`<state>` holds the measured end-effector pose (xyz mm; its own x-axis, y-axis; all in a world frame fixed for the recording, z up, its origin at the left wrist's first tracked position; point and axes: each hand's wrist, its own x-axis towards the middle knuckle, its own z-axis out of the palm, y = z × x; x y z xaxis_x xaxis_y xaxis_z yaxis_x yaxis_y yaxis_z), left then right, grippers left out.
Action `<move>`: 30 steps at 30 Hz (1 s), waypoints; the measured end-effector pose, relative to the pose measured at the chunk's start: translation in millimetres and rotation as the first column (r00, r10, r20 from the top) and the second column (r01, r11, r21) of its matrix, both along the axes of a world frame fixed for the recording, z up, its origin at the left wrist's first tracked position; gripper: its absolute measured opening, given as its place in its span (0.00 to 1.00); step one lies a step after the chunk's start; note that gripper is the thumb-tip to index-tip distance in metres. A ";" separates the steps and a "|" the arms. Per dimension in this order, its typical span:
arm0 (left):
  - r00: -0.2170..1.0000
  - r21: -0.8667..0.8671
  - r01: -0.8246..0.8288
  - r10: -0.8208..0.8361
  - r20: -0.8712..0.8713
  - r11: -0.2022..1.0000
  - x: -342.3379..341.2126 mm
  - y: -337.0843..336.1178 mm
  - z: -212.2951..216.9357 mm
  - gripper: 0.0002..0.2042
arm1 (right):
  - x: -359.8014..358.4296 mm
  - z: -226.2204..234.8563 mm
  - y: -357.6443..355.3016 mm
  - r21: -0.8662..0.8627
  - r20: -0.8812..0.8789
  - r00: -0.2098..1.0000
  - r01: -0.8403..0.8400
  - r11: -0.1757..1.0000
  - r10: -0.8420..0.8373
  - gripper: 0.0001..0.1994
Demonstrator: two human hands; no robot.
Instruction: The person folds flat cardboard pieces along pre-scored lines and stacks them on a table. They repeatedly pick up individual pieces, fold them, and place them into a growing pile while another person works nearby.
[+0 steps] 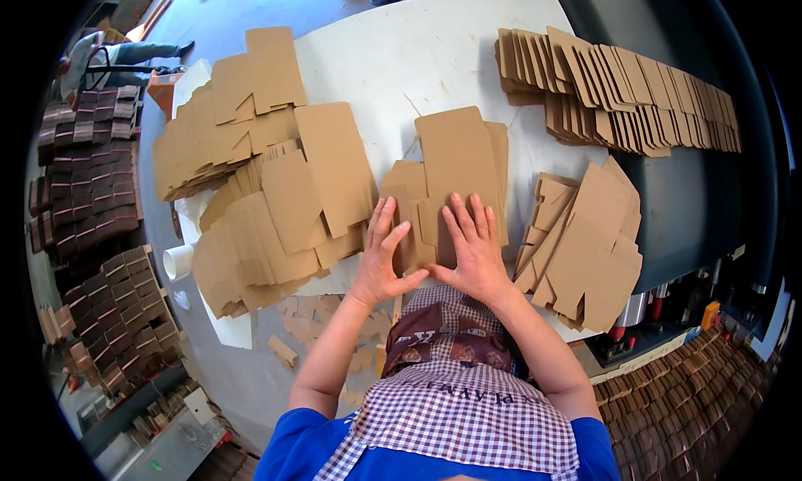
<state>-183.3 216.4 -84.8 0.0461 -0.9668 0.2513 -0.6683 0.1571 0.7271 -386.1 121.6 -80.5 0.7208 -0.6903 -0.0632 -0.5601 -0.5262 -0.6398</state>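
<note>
A flat brown cardboard box blank (455, 159) lies on the white table (418, 55) right in front of me. My left hand (383, 255) presses flat on its near left flap, fingers spread. My right hand (474, 247) presses flat on its near edge beside the left, fingers spread too. Neither hand grips anything. To the left lies a loose heap of the same blanks (267, 197). Another small stack of blanks (585, 247) leans at my right.
A long row of overlapping blanks (618, 88) runs along the dark machine bed (693, 205) at the far right. Stacks of folded dark boxes (92, 172) stand on the left. A white tape roll (177, 262) sits at the table's left edge. Cardboard scraps (284, 351) lie below.
</note>
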 end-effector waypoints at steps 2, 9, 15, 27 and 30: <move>0.998 0.028 0.000 -0.002 0.066 1.000 -2.7 3.1 -6.3 0.39 | -0.1 9.1 -2.7 0.039 -0.057 0.997 -0.050 0.998 0.052 0.55; 0.991 -0.014 -0.059 0.060 0.119 0.998 -17.6 0.1 -15.0 0.29 | -7.5 13.0 -8.4 0.005 -0.161 0.972 -0.172 0.985 0.170 0.62; 0.986 -0.007 -0.096 0.096 0.137 0.995 -20.6 0.4 -16.8 0.27 | -10.1 6.8 -8.0 -0.013 -0.156 0.978 -0.146 0.989 0.142 0.60; 0.963 0.033 -0.139 0.127 0.239 0.990 -26.5 -1.9 -13.9 0.25 | -14.9 -4.4 -6.9 -0.072 -0.126 0.982 -0.154 0.985 0.144 0.58; 0.964 0.044 -0.135 0.121 0.237 0.990 -27.1 -2.1 -13.5 0.25 | -16.0 -3.1 -7.3 -0.064 -0.124 0.982 -0.154 0.986 0.145 0.57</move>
